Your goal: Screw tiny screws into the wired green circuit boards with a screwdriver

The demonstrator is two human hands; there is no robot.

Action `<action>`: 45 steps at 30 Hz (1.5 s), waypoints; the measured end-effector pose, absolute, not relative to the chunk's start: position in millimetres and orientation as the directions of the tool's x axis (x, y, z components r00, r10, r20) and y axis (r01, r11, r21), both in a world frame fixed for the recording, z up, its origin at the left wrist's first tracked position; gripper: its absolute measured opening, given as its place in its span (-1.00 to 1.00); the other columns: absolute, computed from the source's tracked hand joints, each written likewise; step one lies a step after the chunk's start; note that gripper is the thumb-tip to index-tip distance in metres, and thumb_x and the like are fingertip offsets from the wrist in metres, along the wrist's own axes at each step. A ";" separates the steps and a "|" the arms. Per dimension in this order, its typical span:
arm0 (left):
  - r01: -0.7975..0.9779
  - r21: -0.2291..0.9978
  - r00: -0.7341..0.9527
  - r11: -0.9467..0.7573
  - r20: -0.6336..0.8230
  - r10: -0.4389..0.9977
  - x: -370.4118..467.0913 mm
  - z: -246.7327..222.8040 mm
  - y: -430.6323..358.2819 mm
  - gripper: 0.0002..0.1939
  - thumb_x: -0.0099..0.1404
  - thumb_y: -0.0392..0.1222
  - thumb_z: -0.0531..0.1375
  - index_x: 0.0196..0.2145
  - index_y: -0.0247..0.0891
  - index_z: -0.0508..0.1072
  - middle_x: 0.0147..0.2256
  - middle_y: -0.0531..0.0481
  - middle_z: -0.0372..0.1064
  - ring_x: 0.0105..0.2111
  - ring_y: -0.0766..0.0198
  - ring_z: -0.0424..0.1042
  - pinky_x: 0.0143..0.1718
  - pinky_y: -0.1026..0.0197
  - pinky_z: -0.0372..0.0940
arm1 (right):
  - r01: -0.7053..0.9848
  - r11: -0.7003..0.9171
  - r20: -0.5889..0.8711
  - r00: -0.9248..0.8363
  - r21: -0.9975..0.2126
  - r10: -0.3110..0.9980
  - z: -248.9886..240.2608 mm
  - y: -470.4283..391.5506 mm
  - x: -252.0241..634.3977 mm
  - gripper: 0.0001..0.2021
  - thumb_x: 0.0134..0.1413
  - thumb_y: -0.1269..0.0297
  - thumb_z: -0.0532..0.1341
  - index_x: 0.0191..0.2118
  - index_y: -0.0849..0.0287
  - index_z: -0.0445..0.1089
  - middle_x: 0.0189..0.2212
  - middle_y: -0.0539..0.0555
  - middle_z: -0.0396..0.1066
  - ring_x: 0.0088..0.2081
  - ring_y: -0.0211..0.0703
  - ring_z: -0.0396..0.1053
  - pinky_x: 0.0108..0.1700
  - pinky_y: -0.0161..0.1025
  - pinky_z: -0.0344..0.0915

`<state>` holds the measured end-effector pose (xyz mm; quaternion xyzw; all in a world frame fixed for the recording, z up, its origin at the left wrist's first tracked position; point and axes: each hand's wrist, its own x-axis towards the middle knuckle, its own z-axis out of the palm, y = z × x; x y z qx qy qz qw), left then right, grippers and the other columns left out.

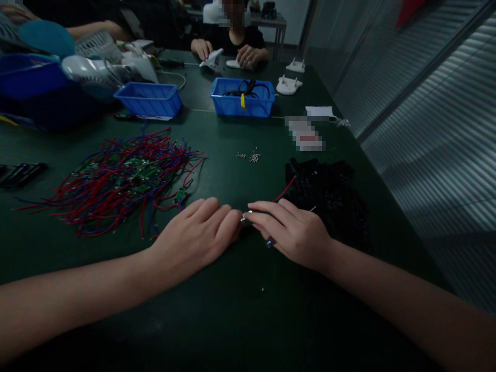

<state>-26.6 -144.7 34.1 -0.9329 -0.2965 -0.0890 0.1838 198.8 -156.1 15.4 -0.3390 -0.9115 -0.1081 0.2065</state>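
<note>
My left hand [205, 225] is closed, its knuckles up and the fingers curled out of sight. Against its thumb side sits a small shiny metal-like piece [245, 216]; the fingertips of my right hand [296, 227] meet there in a pinch. What each hand grips is mostly hidden. Below the right fingers shows a small dark glossy thing [270, 241], of a kind I cannot make out. A red wire [284, 189] rises from behind the right hand. To the left lies a heap of green circuit boards with red and blue wires [132, 173].
Black plastic parts [329, 191] are piled at right. Small screws [254, 156] lie mid-table. Behind stand a blue bin with black cables [243, 106] and another blue bin [149, 101]. Across the table, a person's hands [248, 56] handle white parts. Blinds [437, 129] border the right side.
</note>
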 end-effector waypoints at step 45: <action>0.418 -0.126 0.848 -0.900 0.408 0.338 -41.3 16.7 -131.6 -0.94 0.33 -0.29 0.12 -0.28 -0.33 0.37 -0.51 0.03 0.27 -0.48 0.27 0.14 -0.47 0.21 0.05 | 0.613 0.728 0.355 -0.635 -0.307 0.686 16.4 -151.2 215.3 -0.72 0.19 0.32 0.11 0.01 0.09 0.38 -0.15 -0.01 0.45 -0.17 -0.29 0.40 -0.17 -0.31 0.32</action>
